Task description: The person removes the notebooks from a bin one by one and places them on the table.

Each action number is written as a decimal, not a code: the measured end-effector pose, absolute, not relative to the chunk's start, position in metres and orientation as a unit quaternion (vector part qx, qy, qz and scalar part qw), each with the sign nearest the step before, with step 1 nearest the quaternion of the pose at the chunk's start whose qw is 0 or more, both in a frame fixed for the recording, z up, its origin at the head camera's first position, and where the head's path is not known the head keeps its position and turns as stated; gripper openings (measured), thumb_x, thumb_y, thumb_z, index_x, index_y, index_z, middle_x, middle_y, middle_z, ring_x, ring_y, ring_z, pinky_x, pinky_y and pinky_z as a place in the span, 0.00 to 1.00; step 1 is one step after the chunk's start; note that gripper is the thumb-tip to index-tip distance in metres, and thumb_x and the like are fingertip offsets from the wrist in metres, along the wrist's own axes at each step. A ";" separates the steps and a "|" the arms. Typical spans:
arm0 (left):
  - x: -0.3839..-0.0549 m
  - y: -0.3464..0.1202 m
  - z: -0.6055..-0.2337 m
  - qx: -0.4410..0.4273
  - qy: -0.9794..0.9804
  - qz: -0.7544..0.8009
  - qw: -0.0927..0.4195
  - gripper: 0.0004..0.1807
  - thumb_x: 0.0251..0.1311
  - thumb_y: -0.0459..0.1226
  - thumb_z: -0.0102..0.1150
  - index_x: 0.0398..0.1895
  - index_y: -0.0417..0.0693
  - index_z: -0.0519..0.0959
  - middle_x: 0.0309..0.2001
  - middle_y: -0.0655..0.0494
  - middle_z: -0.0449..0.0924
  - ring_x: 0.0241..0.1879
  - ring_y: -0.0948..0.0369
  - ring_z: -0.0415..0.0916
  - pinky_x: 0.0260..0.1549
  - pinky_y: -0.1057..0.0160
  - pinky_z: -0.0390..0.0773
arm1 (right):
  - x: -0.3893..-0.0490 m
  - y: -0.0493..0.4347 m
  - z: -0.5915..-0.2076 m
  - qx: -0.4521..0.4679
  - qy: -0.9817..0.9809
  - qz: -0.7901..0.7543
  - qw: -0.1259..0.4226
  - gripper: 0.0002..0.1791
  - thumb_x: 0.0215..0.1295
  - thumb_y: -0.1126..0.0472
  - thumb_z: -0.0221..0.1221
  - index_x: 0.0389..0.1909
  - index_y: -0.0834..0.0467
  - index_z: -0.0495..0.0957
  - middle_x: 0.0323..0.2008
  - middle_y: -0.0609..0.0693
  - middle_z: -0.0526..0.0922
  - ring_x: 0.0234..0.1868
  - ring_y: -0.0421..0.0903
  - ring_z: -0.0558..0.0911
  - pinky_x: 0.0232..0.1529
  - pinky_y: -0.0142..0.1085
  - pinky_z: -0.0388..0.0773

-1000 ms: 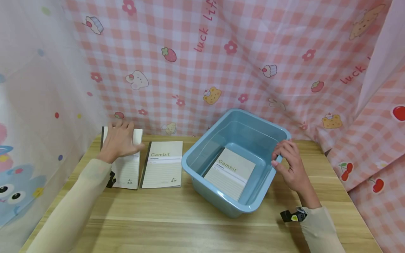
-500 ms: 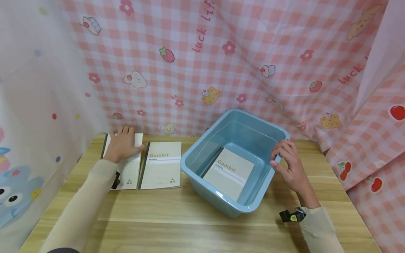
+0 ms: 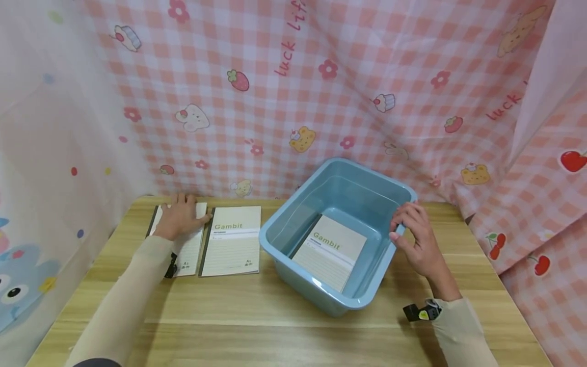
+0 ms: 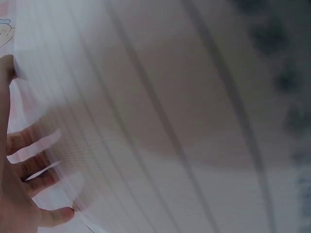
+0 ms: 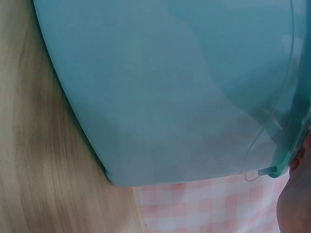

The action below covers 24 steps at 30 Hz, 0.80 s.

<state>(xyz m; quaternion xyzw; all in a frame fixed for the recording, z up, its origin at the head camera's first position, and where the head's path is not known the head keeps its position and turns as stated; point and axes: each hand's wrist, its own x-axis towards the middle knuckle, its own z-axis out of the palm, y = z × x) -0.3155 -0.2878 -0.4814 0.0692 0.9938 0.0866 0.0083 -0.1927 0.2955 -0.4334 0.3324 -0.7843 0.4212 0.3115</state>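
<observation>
The left hand rests on the far half of the left notebook, fingers spread and not visibly clenched round it. That notebook lies flat on the table directly beneath this hand, its long axis running near to far, with the middle notebook just to its right. The right hand is farther off, its fingers curled over the right rim of the blue tub.
</observation>
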 end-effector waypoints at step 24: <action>-0.306 -0.277 -0.466 0.090 0.986 0.141 -0.005 0.48 0.72 0.66 0.42 0.80 0.42 0.51 0.77 0.28 0.52 0.76 0.30 0.48 0.62 0.17 0.47 | -0.193 0.295 -0.434 0.327 -0.785 0.423 0.313 0.02 0.56 0.67 0.59 0.28 0.56 0.77 0.36 0.54 0.77 0.52 0.51 0.70 0.72 0.44 0.49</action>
